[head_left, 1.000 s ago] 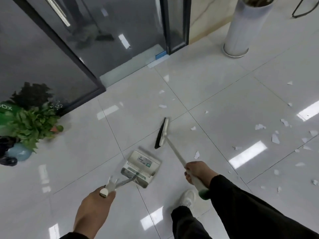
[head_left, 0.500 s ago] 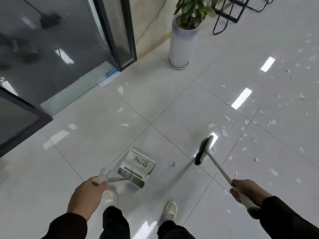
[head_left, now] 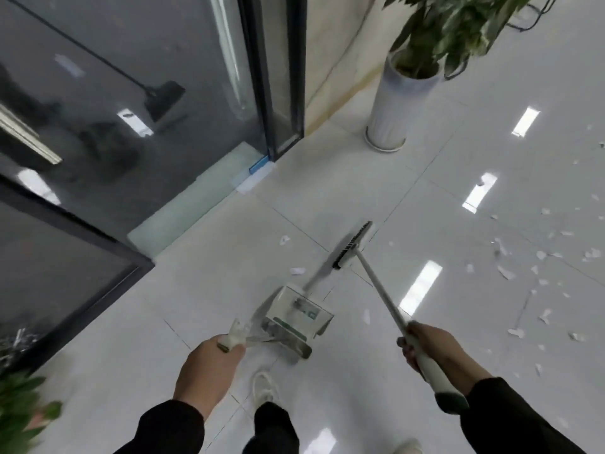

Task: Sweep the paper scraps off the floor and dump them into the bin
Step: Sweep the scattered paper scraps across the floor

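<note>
The fingers of the right hand are being kept curled round the pale handle of the broom, just above its dark green end grip. The fingers of the left hand are being kept wrapped round the handle of the dustpan; only the knuckles and the back of that hand are being shown. One broom and one dustpan are being held. The broom head is being held out ahead of the dustpan, near a tile joint, and whether it is touching the floor cannot be told. The dustpan is being held low between the two hands, its mouth turned toward the broom head. Two paper scraps are lying near the broom head on its left, and one more is lying beside the broom shaft; many others, too blurred to be counted, are being left scattered across the tiles at the right. Two white shoes are being seen below. One tall white planter is standing by the wall, and a glass door is filling the upper left.
</note>
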A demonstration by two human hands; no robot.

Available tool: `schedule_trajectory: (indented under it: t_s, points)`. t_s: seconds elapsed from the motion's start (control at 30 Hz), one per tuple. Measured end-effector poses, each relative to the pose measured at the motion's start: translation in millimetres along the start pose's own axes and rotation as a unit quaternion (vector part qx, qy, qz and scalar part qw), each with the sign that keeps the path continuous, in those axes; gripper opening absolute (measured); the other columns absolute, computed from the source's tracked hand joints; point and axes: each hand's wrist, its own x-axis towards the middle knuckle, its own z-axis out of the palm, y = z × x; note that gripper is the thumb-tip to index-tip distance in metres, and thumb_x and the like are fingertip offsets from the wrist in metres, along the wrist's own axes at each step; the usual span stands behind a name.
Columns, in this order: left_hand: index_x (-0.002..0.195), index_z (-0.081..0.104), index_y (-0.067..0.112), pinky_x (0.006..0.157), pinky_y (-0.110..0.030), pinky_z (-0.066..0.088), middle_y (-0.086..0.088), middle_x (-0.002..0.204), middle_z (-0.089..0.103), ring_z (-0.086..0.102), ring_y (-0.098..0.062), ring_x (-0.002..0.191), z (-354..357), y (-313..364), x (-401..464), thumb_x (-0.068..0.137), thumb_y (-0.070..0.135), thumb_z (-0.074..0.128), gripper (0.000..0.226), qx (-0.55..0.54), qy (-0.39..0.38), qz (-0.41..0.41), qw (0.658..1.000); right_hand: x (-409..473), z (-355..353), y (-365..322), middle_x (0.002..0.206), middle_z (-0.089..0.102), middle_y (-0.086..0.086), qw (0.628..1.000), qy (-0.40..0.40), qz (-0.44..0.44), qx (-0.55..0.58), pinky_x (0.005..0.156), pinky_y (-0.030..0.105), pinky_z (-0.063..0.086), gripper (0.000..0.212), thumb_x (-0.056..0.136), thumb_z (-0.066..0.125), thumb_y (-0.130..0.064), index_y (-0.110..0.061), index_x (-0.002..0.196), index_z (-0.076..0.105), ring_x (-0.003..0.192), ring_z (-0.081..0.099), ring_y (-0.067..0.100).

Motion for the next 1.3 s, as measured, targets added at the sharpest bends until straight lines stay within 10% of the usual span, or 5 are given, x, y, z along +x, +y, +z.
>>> schedule_trajectory:
  t_s: [0.4, 0.6, 0.9, 1.3]
  points:
    - [0.068, 0.057, 0.018, 0.054, -0.031, 0.035, 0.000, 0.056, 0.052, 0.044, -0.021, 0.056, -96, -58, 102, 0.093, 0.057, 0.053, 0.046, 0.076, 0.011, -0.013, 0.997, 63, 246, -32, 0.073, 0.054, 0.014, 0.987, -0.147, 0.059, 0.005, 0.036, 0.016, 0.042, 0.010, 0.097, 0.051, -0.008, 0.001, 0.092, 0.052, 0.030, 0.045, 0.014]
    - [0.073, 0.070, 0.023, 0.056, -0.031, 0.040, -0.001, 0.059, 0.057, 0.047, -0.023, 0.059, -105, -37, 116, 0.090, 0.075, 0.048, 0.059, 0.055, -0.025, 0.004, 0.998, 50, 157, 11, 0.070, 0.056, 0.016, 0.995, -0.054, 0.073, 0.032, 0.036, 0.018, 0.038, 0.011, 0.096, 0.052, -0.006, 0.002, 0.089, 0.055, 0.035, 0.044, 0.016]
    - [0.078, 0.069, 0.023, 0.060, -0.031, 0.043, -0.006, 0.068, 0.066, 0.060, -0.028, 0.068, -33, 39, 115, 0.093, 0.040, 0.061, 0.024, 0.123, -0.108, 0.092, 0.982, 15, -25, 58, 0.068, 0.056, 0.018, 0.989, 0.121, 0.074, 0.041, 0.036, 0.018, 0.037, 0.011, 0.098, 0.052, -0.004, 0.006, 0.093, 0.056, 0.035, 0.044, 0.018]
    - [0.085, 0.072, 0.036, 0.076, -0.036, 0.053, 0.002, 0.077, 0.071, 0.064, -0.023, 0.077, 19, 67, 46, 0.090, 0.071, 0.051, 0.041, 0.152, -0.064, 0.083, 0.983, -13, -123, 61, 0.070, 0.052, 0.015, 0.996, 0.040, 0.018, -0.081, 0.046, 0.020, 0.034, 0.024, 0.092, 0.048, -0.002, 0.008, 0.106, 0.065, 0.046, 0.042, 0.019]
